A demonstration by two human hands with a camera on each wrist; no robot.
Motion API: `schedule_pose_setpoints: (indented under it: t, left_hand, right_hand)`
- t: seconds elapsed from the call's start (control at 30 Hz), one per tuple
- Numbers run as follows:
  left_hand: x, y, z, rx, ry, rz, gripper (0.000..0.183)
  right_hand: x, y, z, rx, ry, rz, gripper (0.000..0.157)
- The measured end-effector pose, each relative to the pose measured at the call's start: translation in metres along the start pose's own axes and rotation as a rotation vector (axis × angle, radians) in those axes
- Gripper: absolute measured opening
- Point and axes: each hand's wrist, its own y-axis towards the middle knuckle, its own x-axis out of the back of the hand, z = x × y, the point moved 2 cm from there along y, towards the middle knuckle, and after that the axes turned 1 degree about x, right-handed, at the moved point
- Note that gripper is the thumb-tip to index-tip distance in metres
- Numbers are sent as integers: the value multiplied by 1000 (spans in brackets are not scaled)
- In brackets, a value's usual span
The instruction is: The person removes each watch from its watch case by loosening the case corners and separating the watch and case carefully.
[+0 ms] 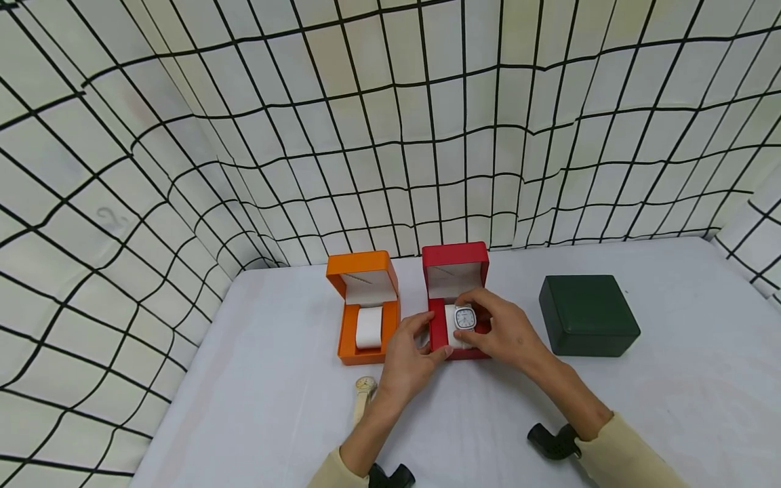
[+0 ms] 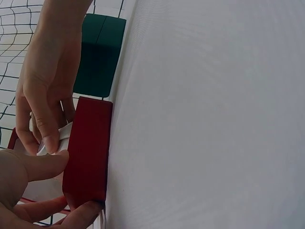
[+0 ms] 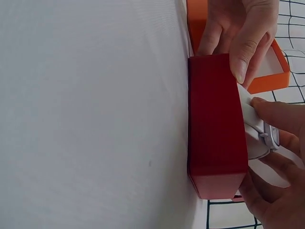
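An open red watch box [image 1: 438, 332] stands near the back of the table. My left hand [image 1: 407, 362] holds its left side, thumb at the front corner; the left wrist view shows those fingers around the red box [image 2: 88, 152]. With thumb and fingers, my right hand [image 1: 509, 332] pinches a white square-faced watch [image 1: 465, 318] wrapped on a white cushion [image 1: 450, 324] at the box's inside. From the right wrist view, the watch [image 3: 270, 137] sits partly above the wall of the red box [image 3: 214, 114]. Whether the cushion is fully seated I cannot tell.
Left of the red box is an open orange box [image 1: 348, 335] with a white cushion [image 1: 369, 328]. A closed dark green box [image 1: 588, 315] stands at the right. Beside my left forearm lies a cream-strapped watch [image 1: 365, 385]. Black netting [image 1: 390, 142] over white sheeting rises behind the table.
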Motion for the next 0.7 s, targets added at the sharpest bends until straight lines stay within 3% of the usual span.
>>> schedule_pose_setpoints:
  t: [0.47,0.7]
  left_hand:
    - [1,1,-1,7,22,4,65]
    - [1,0,0,6,9,12,65]
  right_hand:
    - [2,1,-1,6,138,-39,51]
    - [1,0,-1,1,155,-57,51]
